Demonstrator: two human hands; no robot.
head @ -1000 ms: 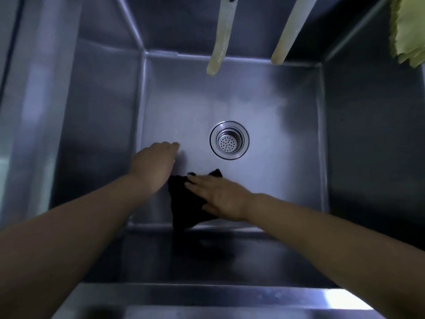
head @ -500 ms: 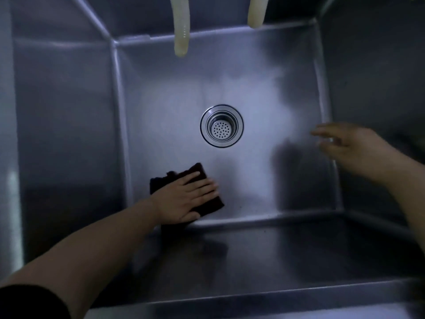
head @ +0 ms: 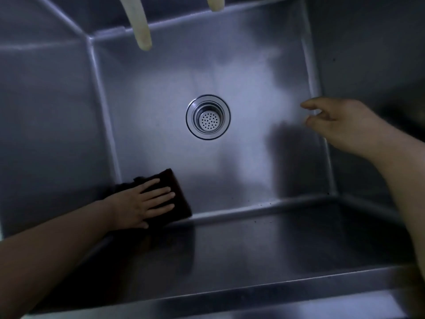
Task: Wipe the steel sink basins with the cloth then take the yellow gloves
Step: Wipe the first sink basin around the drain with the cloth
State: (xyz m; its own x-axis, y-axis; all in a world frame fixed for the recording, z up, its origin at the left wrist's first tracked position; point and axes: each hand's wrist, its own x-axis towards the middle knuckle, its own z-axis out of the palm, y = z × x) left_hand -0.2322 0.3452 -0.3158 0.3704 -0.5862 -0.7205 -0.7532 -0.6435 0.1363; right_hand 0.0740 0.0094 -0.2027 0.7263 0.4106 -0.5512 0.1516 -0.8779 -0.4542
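Observation:
A dark folded cloth [head: 177, 192] lies on the floor of the steel sink basin [head: 241, 162], in its near left corner. My left hand [head: 147, 201] presses flat on the cloth with straight fingers. My right hand [head: 338, 125] hovers by the basin's right wall, fingers loosely curled and holding nothing. A round steel drain strainer [head: 208, 117] sits in the middle of the basin floor. The yellow gloves are out of view.
Two pale hose ends hang over the far wall, one [head: 140, 31] at the left and one [head: 215, 4] at the top edge. The basin's steel front rim [head: 230, 302] runs along the bottom of the view.
The cloth passed from my right hand to my left, which slid it into the near left corner. My right hand moved off to the right wall.

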